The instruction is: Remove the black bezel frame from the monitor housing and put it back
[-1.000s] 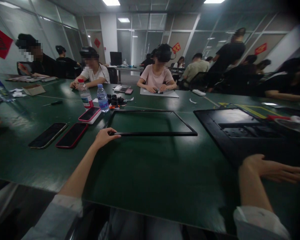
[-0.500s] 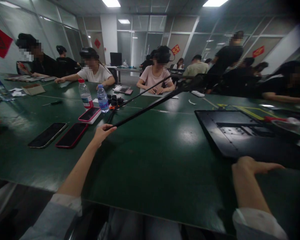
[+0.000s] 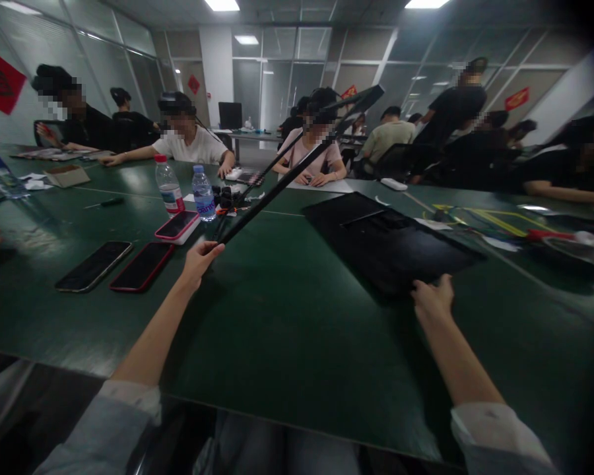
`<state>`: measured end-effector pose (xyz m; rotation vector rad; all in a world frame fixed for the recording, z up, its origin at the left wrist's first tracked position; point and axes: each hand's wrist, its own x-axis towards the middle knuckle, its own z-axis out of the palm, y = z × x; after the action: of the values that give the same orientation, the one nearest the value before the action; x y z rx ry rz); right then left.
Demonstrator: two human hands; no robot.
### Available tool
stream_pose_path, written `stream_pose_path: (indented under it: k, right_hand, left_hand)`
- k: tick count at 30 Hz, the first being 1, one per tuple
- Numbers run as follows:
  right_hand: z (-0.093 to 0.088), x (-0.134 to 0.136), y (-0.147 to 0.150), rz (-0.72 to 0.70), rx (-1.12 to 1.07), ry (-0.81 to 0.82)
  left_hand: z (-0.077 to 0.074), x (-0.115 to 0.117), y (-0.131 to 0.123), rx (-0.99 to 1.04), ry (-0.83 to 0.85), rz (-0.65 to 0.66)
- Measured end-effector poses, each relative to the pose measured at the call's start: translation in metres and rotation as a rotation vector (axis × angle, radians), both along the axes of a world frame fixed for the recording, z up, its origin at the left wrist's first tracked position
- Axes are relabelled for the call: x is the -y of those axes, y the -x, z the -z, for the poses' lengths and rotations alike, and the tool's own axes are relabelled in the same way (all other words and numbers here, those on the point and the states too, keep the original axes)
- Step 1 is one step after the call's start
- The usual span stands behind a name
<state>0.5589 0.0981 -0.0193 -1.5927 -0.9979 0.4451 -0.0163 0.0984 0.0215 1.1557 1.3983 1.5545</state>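
Left hand (image 3: 198, 265): pinching the black frame (image 3: 282, 186) by one end
Right hand (image 3: 434, 302): closed on the black panel (image 3: 376, 241), near edge
Frame: slanting up, away from left hand
Panel: over the counter (image 3: 287, 343), beyond right hand

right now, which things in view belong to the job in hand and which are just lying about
Seemingly part of the work:
black frame, held tilted in the left hand
black panel, right hand at its near edge

Seemingly just lying about:
pale-rimmed phone
red-cased phone
pink-cased phone
red-capped bottle
blue-capped bottle
brown box
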Motion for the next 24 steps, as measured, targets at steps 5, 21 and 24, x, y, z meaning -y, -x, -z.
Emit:
stream_pose_path:
  k: [5,21,24]
  right_hand:
    - [-0.004,-0.011,0.034,-0.264,-0.273,0.091]
    - [-0.006,-0.018,0.05,-0.196,0.346,-0.071]
    - [-0.024,-0.011,0.051,-0.332,-0.086,-0.067]
  left_hand:
    - [0.003,-0.003,0.002,-0.051,-0.01,0.002]
    - [0.001,0.002,0.007,-0.619,-0.069,0.052]
    - [-0.002,0.006,0.004,-0.721,-0.073,0.049]
